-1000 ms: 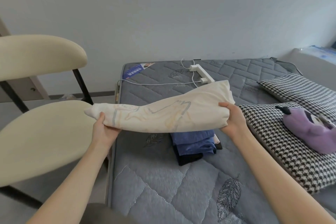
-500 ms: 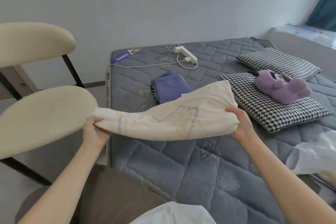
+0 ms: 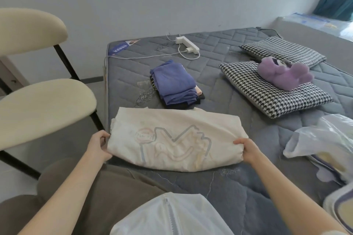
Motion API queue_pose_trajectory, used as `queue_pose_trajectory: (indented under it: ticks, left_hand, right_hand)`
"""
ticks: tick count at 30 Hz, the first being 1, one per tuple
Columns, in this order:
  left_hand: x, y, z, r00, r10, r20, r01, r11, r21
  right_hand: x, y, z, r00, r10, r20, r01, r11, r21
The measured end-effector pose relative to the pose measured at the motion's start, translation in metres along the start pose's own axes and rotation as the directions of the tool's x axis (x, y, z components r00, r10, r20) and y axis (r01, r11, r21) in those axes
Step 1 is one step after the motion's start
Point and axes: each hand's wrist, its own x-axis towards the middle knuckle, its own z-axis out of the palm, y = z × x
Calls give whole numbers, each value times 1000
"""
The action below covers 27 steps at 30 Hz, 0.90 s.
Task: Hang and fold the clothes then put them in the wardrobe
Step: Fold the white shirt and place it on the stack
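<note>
A folded cream garment (image 3: 177,139) with a pastel line print lies across the near part of the grey quilted mattress (image 3: 219,89). My left hand (image 3: 100,146) grips its left end at the mattress edge. My right hand (image 3: 246,149) grips its right end. Behind it a stack of folded clothes (image 3: 174,83) sits on the mattress, blue-purple pieces on top and dark ones underneath.
A cream chair (image 3: 42,105) with black legs stands left of the bed. Two houndstooth pillows (image 3: 267,91) and a purple plush toy (image 3: 282,73) lie at right. A white power strip (image 3: 187,43) with cable sits at the far end. Plastic-bagged items (image 3: 322,139) lie at the right edge.
The cream garment went from held up in the air to lying on the mattress in front of the folded stack. Both hands still hold its ends, and the view dropped lower.
</note>
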Motion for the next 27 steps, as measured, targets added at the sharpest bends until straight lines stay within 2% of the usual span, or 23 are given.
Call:
queue_pose_trajectory:
  ticks: [2, 5, 7, 8, 10, 11, 13, 14, 17, 19, 24, 27]
  left_hand:
    - [6, -2, -7, 999, 2, -39, 2, 996, 87]
    - [21, -8, -6, 995, 53, -82, -22, 939, 344]
    - [27, -14, -5, 964, 200, -176, -68, 824, 563]
    - [29, -17, -5, 952, 248, -180, -75, 759, 647]
    - [34, -23, -4, 948, 293, -128, -108, 670, 734]
    - [35, -26, -5, 946, 308, -104, -118, 622, 774]
    - [36, -27, -5, 943, 323, -86, -109, 541, 834]
    - [37, -27, -5, 944, 318, -88, -93, 514, 853]
    - [41, -28, -4, 947, 305, -101, -56, 467, 882]
    - [41, -30, -2, 945, 317, -84, -56, 408, 911]
    - [38, -34, 0, 919, 394, -21, -118, 326, 938]
    - [39, -35, 2, 896, 437, 79, -198, 234, 952]
  right_hand:
    - [2, -6, 5, 1000, -3, -28, 2, 999, -52]
    - [6, -16, 12, 996, -68, -57, 64, 995, -73]
    - [9, -20, 19, 990, -104, -91, 97, 992, -77]
    - [13, -21, 20, 976, -165, -144, 149, 982, -120]
    - [17, -22, 22, 889, -386, -246, 294, 894, -339]
    - [17, -23, 22, 834, -495, -246, 359, 824, -439]
    - [17, -23, 22, 766, -607, -210, 414, 716, -562]
    - [21, -21, 20, 755, -623, -204, 392, 679, -620]
    - [32, -13, 18, 758, -592, -273, 201, 611, -765]
    - [33, -10, 23, 721, -618, -313, 134, 567, -812]
    - [30, -14, 40, 621, -749, -231, -9, 288, -958]
    - [24, -19, 58, 653, -746, -132, -18, 159, -987]
